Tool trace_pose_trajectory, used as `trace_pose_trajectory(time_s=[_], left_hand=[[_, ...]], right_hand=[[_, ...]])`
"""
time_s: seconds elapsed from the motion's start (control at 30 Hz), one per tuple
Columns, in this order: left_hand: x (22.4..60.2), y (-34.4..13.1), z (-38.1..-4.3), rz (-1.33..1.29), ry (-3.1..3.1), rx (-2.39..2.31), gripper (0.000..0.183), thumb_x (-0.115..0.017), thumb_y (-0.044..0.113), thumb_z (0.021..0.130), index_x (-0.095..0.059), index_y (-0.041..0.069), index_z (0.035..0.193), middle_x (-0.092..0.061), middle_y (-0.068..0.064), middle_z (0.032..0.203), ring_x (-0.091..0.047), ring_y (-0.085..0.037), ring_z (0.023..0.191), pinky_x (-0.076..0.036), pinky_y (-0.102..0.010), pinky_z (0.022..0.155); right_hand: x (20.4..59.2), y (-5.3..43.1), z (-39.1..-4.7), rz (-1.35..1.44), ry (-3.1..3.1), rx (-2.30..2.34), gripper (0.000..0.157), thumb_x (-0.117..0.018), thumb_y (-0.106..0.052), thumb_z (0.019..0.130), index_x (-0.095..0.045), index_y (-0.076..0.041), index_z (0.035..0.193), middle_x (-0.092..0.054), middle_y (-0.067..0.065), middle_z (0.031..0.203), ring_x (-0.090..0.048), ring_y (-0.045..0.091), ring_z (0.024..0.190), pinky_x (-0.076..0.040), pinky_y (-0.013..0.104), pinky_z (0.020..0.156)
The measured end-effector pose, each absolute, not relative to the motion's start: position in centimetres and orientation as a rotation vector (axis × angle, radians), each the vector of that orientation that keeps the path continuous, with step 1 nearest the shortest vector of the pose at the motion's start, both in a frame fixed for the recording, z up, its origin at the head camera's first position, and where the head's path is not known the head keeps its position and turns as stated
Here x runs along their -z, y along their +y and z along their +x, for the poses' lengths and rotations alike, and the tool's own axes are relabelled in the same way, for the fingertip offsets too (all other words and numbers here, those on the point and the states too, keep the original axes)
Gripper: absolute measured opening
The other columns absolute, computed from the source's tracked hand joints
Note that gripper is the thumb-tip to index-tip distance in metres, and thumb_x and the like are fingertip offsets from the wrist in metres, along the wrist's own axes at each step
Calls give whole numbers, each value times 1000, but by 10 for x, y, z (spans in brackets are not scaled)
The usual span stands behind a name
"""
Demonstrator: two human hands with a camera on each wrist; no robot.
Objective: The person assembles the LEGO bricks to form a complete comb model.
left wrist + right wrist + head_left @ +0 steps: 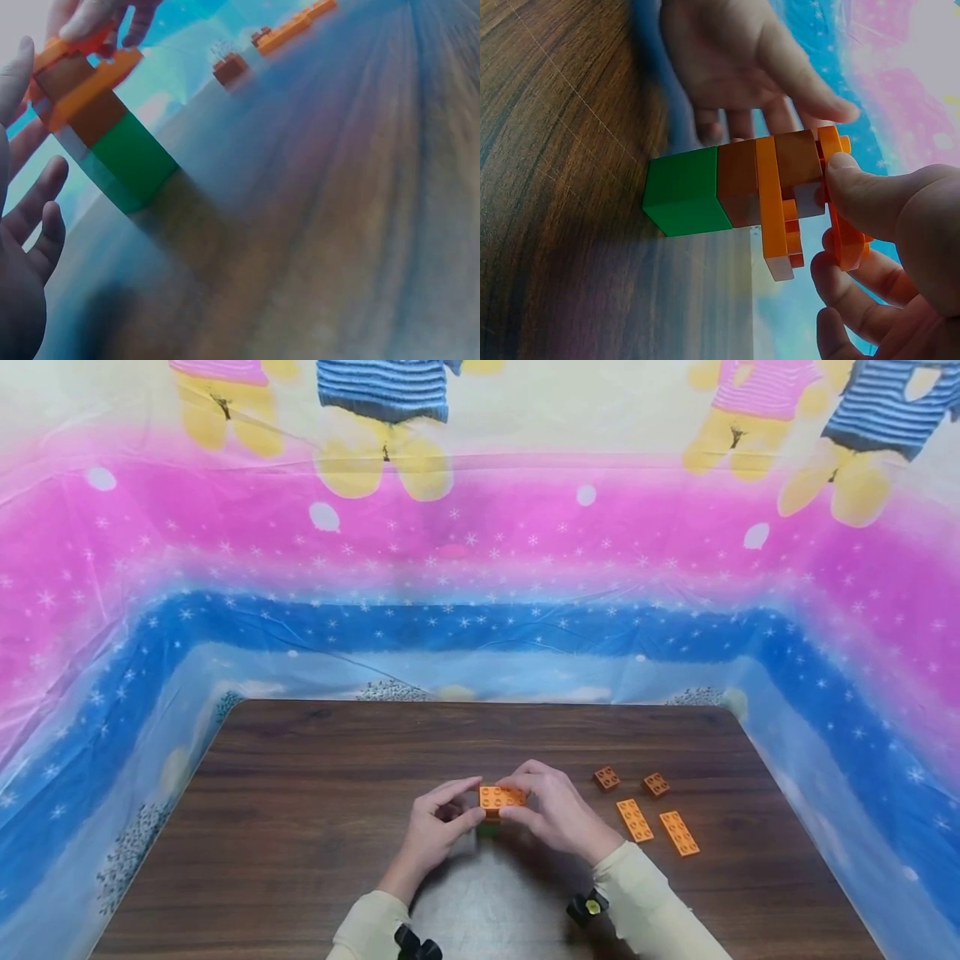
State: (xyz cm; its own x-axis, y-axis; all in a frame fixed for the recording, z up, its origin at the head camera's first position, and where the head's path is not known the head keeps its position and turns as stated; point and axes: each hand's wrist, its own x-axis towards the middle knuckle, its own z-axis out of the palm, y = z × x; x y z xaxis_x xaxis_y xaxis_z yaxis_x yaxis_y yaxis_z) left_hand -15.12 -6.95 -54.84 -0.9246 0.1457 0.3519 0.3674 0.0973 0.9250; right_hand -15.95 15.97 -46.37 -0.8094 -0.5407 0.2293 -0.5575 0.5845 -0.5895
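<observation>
A stack of toy building bricks stands upright on the table, with a green block [686,193] at its foot. Above that come a brown brick [737,186], an orange plate [772,210] jutting to the right, and another brown brick [798,159]. Topmost is a second orange plate [498,797], which my right hand [558,810] pinches at its right end between thumb and fingers. My left hand [440,824] is at the stack's left side, thumb and forefinger extended around the upper end. Some left fingertips are hidden behind the bricks.
To the right on the dark wooden table [315,777] lie two loose orange plates [634,821] and two small brown bricks [607,778]. A patterned cloth [480,527] hangs behind the table and along its sides.
</observation>
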Motion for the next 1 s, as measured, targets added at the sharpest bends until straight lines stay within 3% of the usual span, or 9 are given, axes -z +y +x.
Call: trace_pose_trajectory(time_s=[0.2, 0.53, 1.0], left_hand=[[542, -69, -156, -662, -2114, 1901, 35, -81, 6, 92, -74, 2, 127, -74, -10, 122, -65, -15, 82, -56, -30, 68], [542, -69, -155, -658, -2130, 1900, 30, -81, 9, 93, -78, 10, 123, -75, -7, 119, -66, -15, 82, -56, -28, 69], [546, -68, -156, -719, -2084, 1858, 29, -80, 5, 93, -78, 7, 122, -76, -8, 114, -62, -19, 75, -53, -27, 63]], right_hand=[[463, 159, -160, 967, -2771, -1035, 33, -80, -23, 96, -75, -13, 127, -68, -4, 111, -62, 8, 93, -58, 41, 78], [463, 159, -159, 979, -2752, -1054, 32, -80, -22, 96, -75, -14, 127, -67, -5, 110, -62, 7, 93, -58, 38, 77], [470, 161, -160, 936, -2751, -1126, 34, -81, -23, 95, -76, -13, 127, -66, -7, 110, -61, 7, 92, -58, 39, 77]])
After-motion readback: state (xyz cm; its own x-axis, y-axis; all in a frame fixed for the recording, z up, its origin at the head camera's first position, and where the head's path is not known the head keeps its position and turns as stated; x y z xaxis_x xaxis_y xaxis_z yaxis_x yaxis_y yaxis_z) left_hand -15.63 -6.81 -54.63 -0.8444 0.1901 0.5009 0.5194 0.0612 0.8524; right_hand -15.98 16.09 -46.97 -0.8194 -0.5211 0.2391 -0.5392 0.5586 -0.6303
